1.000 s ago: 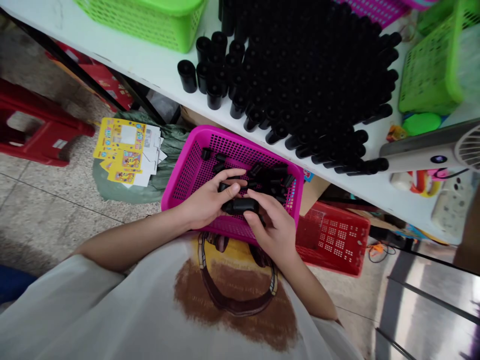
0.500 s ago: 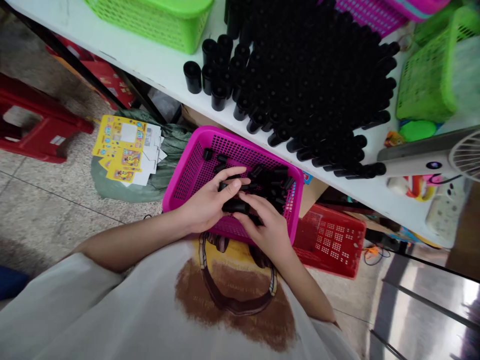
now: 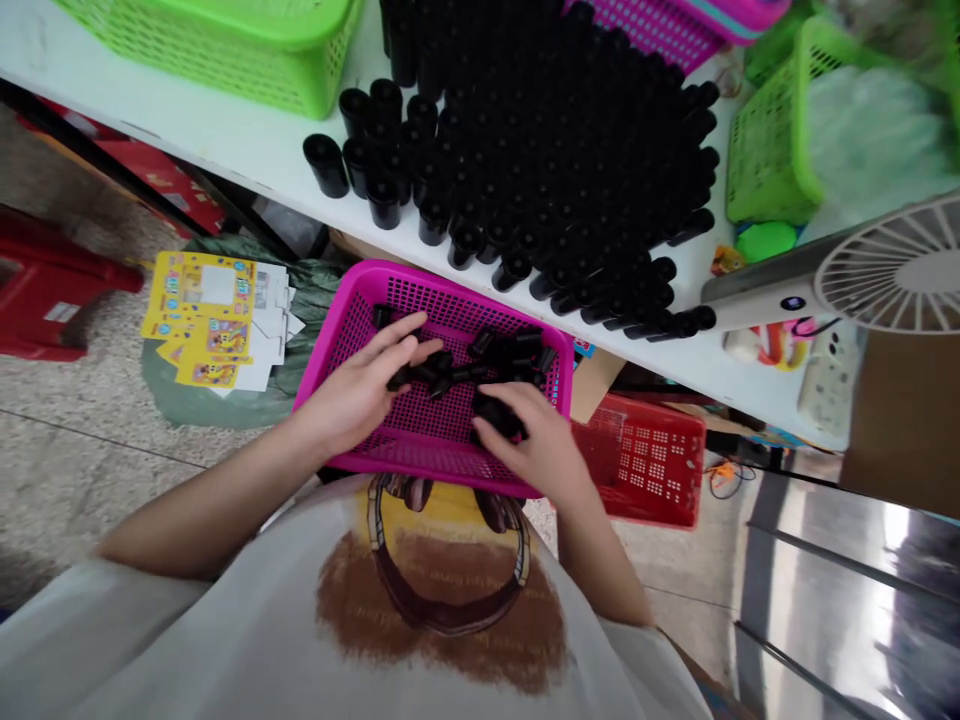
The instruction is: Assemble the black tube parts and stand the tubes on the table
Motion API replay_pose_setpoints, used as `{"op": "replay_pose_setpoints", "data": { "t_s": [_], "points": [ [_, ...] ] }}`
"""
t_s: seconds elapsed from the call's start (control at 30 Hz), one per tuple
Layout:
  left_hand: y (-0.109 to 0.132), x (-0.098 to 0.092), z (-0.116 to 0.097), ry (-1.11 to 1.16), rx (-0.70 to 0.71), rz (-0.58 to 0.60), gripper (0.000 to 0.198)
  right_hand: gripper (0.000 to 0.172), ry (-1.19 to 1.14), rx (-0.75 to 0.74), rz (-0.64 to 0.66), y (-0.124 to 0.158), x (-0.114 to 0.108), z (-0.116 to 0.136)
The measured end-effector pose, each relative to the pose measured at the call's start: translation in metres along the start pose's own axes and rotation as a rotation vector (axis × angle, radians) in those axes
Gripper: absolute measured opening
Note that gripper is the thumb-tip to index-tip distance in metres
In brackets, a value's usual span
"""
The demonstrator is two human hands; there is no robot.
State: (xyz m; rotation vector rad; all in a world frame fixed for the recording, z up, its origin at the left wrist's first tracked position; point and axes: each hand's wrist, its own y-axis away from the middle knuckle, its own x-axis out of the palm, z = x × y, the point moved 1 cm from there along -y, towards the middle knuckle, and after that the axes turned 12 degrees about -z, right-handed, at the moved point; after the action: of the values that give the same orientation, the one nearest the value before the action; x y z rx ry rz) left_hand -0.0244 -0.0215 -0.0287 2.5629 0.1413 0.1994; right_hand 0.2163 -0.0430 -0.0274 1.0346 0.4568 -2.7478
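A magenta mesh basket (image 3: 319, 365) rests against my front, with loose black plastic pieces (image 3: 442, 375) inside. Over its left part is my left hand (image 3: 364, 390), fingers spread, with a black piece beneath them; whether they touch it is unclear. My right hand (image 3: 529, 430), at the basket's right side, has thumb and fingers curved round a dark cylindrical piece (image 3: 495, 412). Many black cylinders (image 3: 555, 170) stand packed together on the white table (image 3: 247, 160) beyond the basket.
Green baskets (image 3: 300, 60) and a magenta basket (image 3: 660, 35) are on the table, with a white fan (image 3: 795, 280) at the right. A red crate (image 3: 645, 460) sits below the table edge. Yellow printed cards (image 3: 217, 320) lie left; a red stool (image 3: 60, 290) stands farther left.
My hands have moved apart, left hand to the left and right hand to the basket's right side. The dark piece between them is now at my right hand. The whole view has shifted.
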Motion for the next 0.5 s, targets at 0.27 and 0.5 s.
{"op": "replay_pose_setpoints", "data": {
  "t_s": [0.27,0.5],
  "points": [
    [-0.006,-0.035,-0.012,-1.161,0.401,0.180,0.046,0.051,0.422,0.389,-0.974,0.011,-0.076,-0.094],
    [0.002,-0.022,-0.012,-1.060,0.472,0.166,0.052,0.055,0.465,0.403,-0.994,-0.018,-0.086,-0.138]
  ]
}}
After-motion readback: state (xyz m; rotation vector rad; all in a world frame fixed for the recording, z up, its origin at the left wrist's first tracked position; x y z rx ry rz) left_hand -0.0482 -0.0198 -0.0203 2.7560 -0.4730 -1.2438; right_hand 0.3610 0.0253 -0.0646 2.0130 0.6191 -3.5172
